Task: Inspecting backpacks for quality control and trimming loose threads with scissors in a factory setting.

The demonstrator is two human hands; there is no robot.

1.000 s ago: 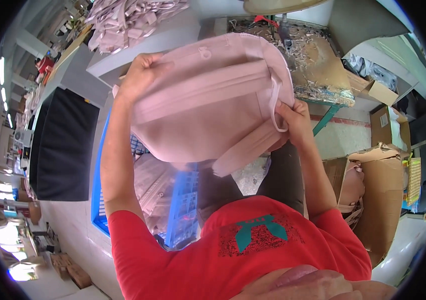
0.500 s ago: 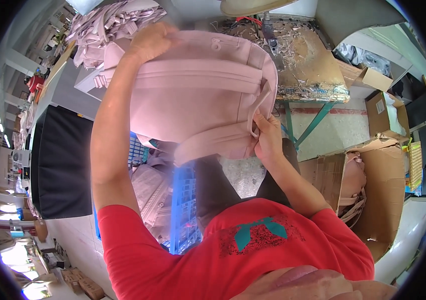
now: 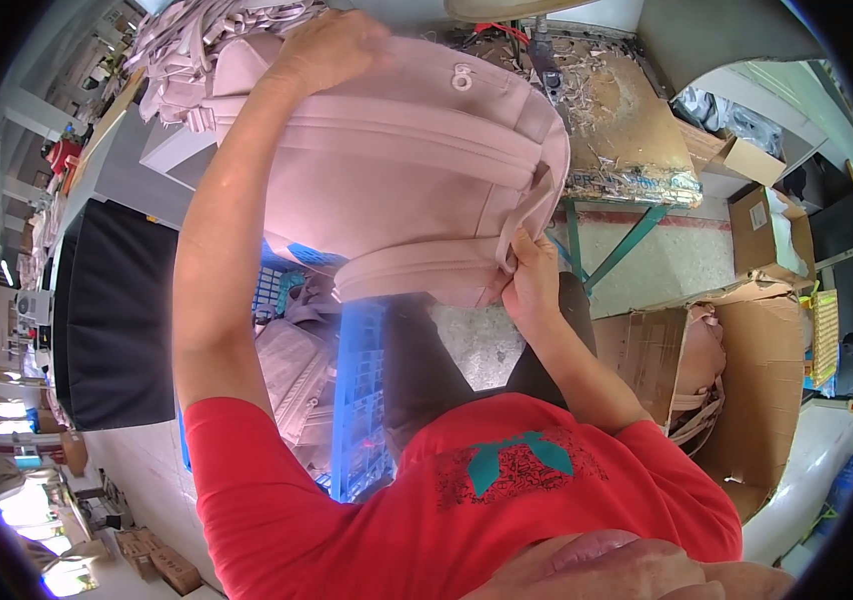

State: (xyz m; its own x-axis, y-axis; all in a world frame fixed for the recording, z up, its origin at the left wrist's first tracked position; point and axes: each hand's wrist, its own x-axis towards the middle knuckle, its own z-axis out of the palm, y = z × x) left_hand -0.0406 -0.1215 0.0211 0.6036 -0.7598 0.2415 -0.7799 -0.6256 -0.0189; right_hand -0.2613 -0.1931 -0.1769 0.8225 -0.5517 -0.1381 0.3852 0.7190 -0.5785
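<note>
A pale pink backpack with zip bands and straps is held up before me, lying slantwise over my lap. My right hand is closed on the folded edge strip at its right side, thumb on top. Across its far left edge reaches my left hand, touching the fabric; its fingertips are smeared by motion, so I cannot make out a grip. A small ring-shaped fitting shows near the backpack's far right corner.
A blue plastic crate of pink bags stands beside my left leg. Pink straps are heaped at the far left. A worn worktable stands far right, a cardboard box with pink bags near right. A black padded block sits left.
My left hand has moved up and slightly right along the backpack's far edge. The backpack has shifted a little up, with its ring fitting farther right. My right hand keeps its hold.
</note>
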